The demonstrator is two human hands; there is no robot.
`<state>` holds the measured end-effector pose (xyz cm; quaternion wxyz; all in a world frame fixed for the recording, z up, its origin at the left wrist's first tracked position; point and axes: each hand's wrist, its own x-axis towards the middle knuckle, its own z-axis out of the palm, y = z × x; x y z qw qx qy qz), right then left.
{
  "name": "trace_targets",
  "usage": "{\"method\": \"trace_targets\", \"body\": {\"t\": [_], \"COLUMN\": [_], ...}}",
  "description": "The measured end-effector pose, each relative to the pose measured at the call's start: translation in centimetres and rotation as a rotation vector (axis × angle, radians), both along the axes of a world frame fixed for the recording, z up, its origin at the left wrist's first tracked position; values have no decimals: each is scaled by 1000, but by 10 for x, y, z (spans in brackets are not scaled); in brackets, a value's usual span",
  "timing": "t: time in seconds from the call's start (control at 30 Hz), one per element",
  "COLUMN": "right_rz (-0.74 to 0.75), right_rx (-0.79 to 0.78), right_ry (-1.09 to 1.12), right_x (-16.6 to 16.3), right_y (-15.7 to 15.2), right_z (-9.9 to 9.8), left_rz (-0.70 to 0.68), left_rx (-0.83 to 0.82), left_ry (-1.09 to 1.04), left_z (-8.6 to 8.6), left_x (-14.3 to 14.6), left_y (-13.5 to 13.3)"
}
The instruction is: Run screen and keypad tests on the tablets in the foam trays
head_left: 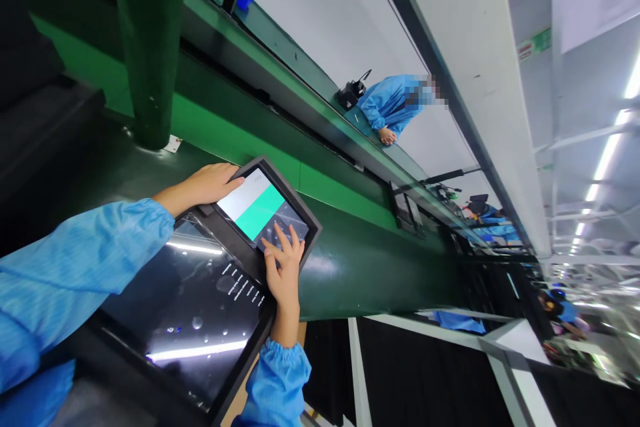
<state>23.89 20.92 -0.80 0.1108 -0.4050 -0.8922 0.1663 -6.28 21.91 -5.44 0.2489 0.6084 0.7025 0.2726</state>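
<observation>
A touchscreen device (260, 219) in a thick dark frame shows white, green and dark keypad-like areas. My left hand (213, 183) holds its upper left edge, with the fingers along the frame and the thumb lying over the screen's corner. My right hand (284, 263) is open over the keypad area, fingers spread, the fingertips at the glass. Under my arms, a larger dark display (195, 313) shows lines of small white text and reflected ceiling lights. Part of its edge is hidden by the smaller device and my left sleeve.
The view is strongly tilted. A green post (150, 47) rises near the green work line (360, 267). Across it, a co-worker in blue (395, 103) sits with hands together beside a black device (351, 92). A white-framed black panel (420, 367) stands to the lower right.
</observation>
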Motion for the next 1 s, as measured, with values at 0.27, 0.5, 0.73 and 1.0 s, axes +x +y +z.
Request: {"method": "trace_targets", "body": {"t": [0.27, 0.5, 0.73, 1.0], "right_rz": [-22, -76, -136, -388], "right_rx": [19, 38, 45, -7], "right_ry": [15, 159, 105, 103], "right_x": [-1, -2, -45, -16], "right_y": [2, 11, 101, 140], "right_z": [-1, 0, -2, -17], "left_rz": [0, 12, 20, 27], "left_rx": [5, 20, 28, 23], "left_ry": [-27, -28, -8, -10], "left_z": [1, 4, 9, 2], "left_x": [0, 3, 4, 5], "left_y": [0, 0, -3, 1]}}
